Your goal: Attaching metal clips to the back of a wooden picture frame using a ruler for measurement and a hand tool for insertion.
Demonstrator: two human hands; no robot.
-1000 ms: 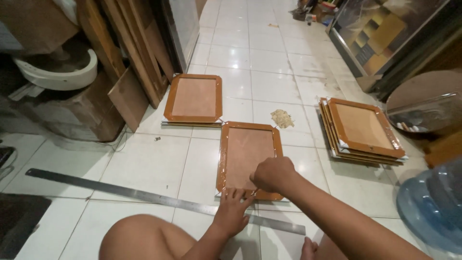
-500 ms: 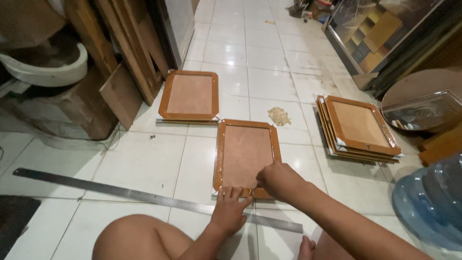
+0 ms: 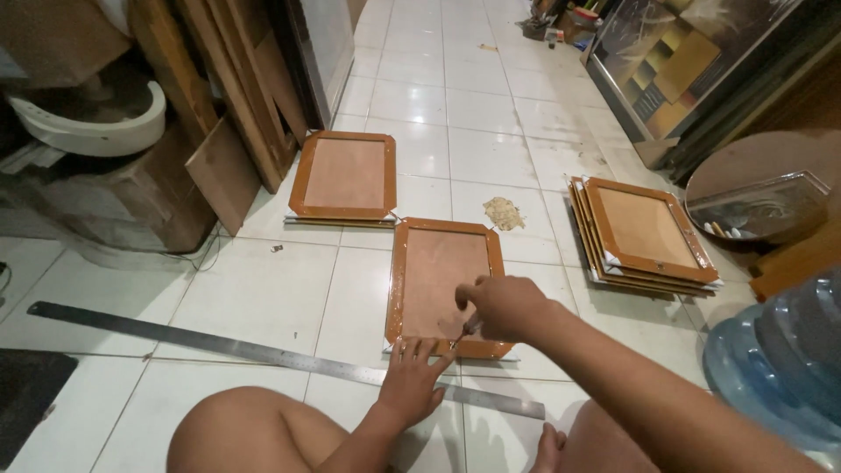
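Note:
A picture frame (image 3: 442, 278) lies face down on the white tiled floor in front of me, its brown backing edged with orange-brown tape. My left hand (image 3: 414, 378) presses flat with spread fingers on the frame's near edge. My right hand (image 3: 501, 306) is closed on a small thin tool (image 3: 462, 332) whose tip touches the frame's near edge, just by my left fingers. My bare knees show at the bottom of the view.
A long metal ruler (image 3: 263, 354) lies across the floor near my knees. A second frame (image 3: 345, 174) lies farther back, a stack of frames (image 3: 644, 229) to the right. Wooden boards (image 3: 219, 105) lean at left. A blue water jug (image 3: 775, 359) stands at right.
My right hand has slid toward me along the frame, down to its near edge beside my left hand. The left hand has stayed pressed on the edge.

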